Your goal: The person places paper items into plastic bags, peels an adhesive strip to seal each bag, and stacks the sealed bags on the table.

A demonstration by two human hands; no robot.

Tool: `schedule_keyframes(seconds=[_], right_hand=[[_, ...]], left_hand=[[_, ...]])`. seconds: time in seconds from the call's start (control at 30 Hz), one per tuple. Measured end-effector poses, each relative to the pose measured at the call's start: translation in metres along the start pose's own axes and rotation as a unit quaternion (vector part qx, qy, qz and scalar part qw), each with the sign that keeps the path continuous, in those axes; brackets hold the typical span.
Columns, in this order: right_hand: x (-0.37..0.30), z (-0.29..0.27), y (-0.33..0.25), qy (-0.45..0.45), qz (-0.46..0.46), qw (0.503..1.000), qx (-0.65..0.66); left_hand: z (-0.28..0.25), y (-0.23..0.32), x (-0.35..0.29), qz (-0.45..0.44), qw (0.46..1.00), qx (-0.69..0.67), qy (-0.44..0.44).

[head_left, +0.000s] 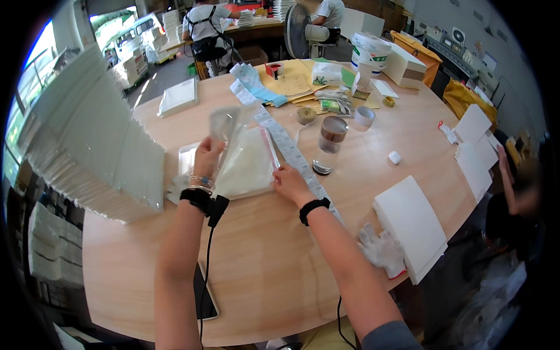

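A pile of clear plastic bags (248,157) lies flat on the table in front of me, a pinkish strip along its right edge. Over its left side, my left hand (207,158) is closed on a raised clear plastic bag (224,122), which is partly smeared by motion. At the pile's near right corner, my right hand (291,184) has its fingers pinched on the edge by the strip. How many layers they grip is hidden. Just right of this hand runs a long strip of printed labels (286,143).
A tall stack of wrapped white pads (96,137) rises at left. A water bottle (329,146), tape rolls (364,116) and envelopes (291,76) lie beyond. White sheets (411,221), a glove (382,251) and a phone (205,294) are nearer. Other people sit behind and at right.
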State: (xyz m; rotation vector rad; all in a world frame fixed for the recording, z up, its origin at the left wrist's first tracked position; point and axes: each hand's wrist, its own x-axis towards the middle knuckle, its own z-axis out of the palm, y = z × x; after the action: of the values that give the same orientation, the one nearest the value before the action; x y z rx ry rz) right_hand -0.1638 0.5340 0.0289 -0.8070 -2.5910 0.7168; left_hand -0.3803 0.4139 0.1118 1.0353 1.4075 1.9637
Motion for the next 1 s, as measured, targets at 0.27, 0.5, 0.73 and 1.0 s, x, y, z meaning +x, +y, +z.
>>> schedule_keyframes(seconds=[0.27,0.5,0.73,1.0], right_hand=[[-0.054,-0.022,-0.086,0.207,-0.128,0.956,0.164],[-0.177,-0.095,-0.192,0.286,-0.115,0.926,0.219],[-0.303,-0.074,-0.154,0.12,0.086,0.876,0.459],[-0.342,0.002,-0.072,-0.022,0.261,0.784,0.563]], left_hand=[[0.04,0.142,-0.022,0.04,0.975,-0.215,0.033],[0.127,0.213,-0.13,0.086,0.969,-0.2,0.114],[0.151,0.219,-0.232,-0.098,0.995,-0.026,0.018],[0.056,0.128,-0.444,-0.135,0.976,0.171,0.014]])
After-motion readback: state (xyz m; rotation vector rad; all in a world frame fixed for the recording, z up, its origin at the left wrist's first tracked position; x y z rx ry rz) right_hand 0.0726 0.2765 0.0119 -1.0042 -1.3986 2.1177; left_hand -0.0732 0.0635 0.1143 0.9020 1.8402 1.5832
